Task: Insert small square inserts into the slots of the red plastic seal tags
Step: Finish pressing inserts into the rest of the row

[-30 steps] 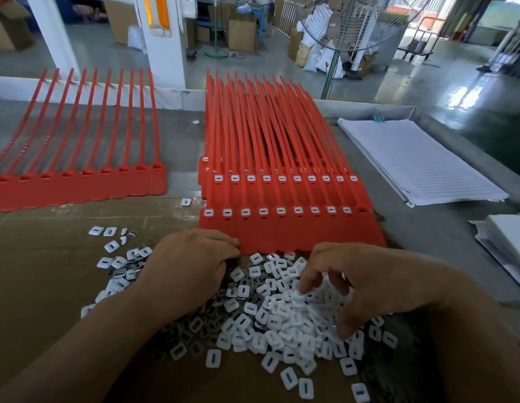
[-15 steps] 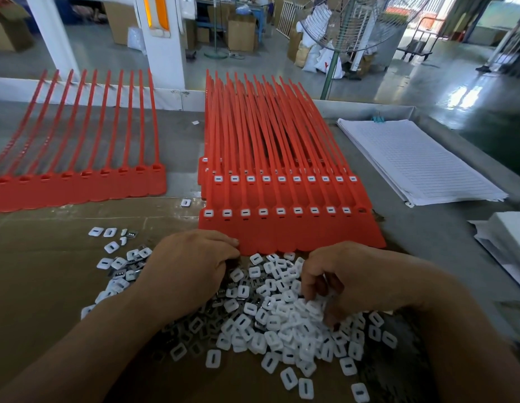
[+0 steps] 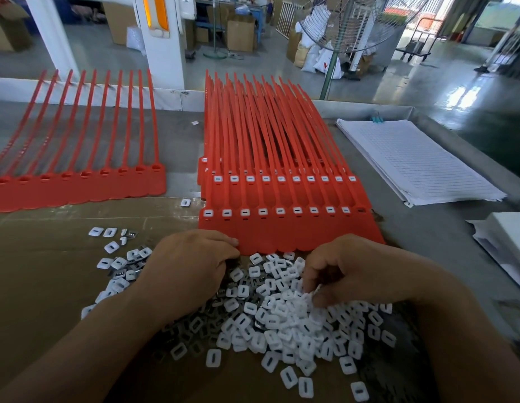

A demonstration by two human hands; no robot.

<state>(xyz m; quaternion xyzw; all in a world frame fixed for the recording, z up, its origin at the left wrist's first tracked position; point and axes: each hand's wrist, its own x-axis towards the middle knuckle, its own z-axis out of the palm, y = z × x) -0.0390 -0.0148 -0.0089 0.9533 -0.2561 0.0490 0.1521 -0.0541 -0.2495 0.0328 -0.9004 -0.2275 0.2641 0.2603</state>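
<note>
A stack of red seal tags (image 3: 282,228) lies ahead of me, with white inserts in nearly all slots of its two front rows; the rightmost front slot (image 3: 361,210) looks bare. A heap of small white square inserts (image 3: 279,318) covers the cardboard in front. My left hand (image 3: 192,269) rests curled on the heap's left side, knuckles touching the tags' near edge. My right hand (image 3: 351,269) is curled over the heap's right side, its fingertips pinching white inserts (image 3: 315,293). A second strip of red tags (image 3: 78,187) with bare slots lies to the left.
Brown cardboard (image 3: 35,286) covers the near table. A stack of lined white sheets (image 3: 412,161) lies at the right, and more white material (image 3: 508,237) at the far right edge. One loose insert (image 3: 185,202) sits between the two tag groups.
My right hand has drawn its spread fingers together in the heap and closed them on inserts. The left hand has stayed in place.
</note>
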